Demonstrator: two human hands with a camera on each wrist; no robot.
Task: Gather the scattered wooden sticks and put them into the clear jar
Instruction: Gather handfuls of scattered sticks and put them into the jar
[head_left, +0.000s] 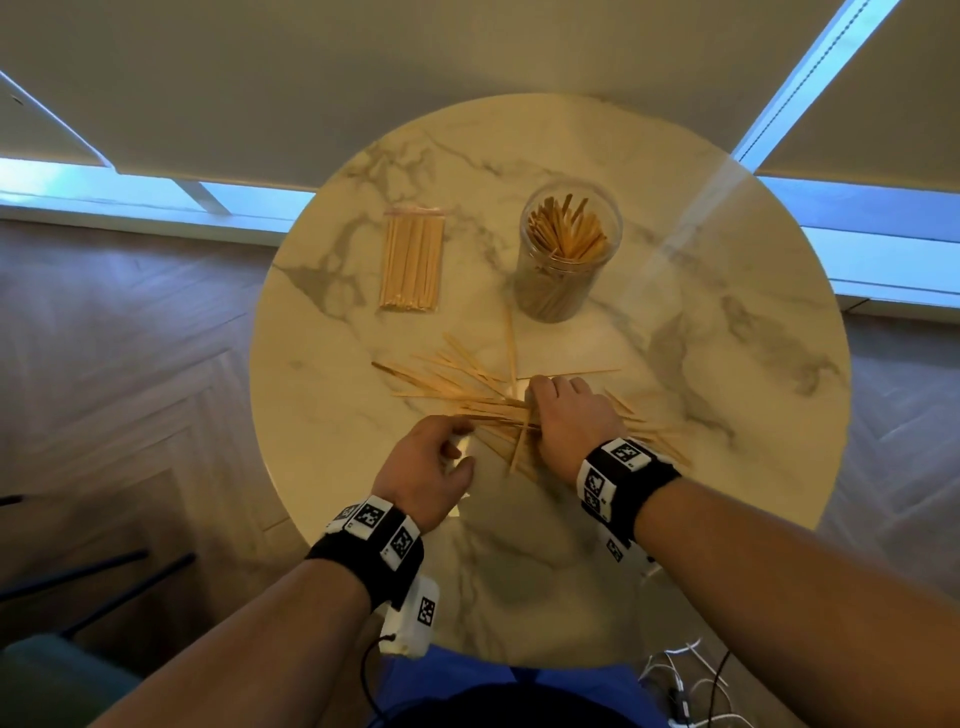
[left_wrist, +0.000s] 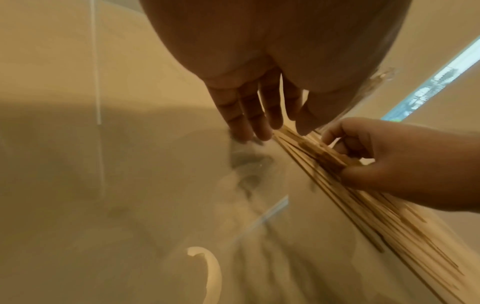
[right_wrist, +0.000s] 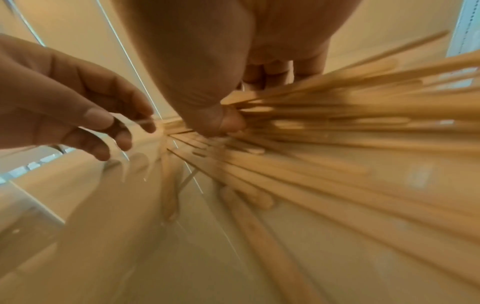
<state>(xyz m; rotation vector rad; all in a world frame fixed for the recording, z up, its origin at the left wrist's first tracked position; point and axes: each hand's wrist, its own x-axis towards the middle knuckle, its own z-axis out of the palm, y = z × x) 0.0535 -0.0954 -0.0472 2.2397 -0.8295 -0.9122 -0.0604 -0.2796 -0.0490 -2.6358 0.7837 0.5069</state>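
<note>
Your right hand (head_left: 569, 415) fingers clamp a fanned bunch of wooden sticks (head_left: 467, 395) on the bench (head_left: 727, 364); left hand (head_left: 431, 467) loose, empty. Uneven bunch may spill short of the clear jar (head_left: 569, 249).

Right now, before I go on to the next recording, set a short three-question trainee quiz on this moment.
1. True or false: the clear jar already holds some sticks.
2. Which hand grips a bunch of the scattered sticks: A) left hand, B) right hand?
3. Fill in: the neat stick bundle lies on the marble table, to the ____ of the jar in the head view.

Key: 1 true; 2 B; 3 left.
</note>
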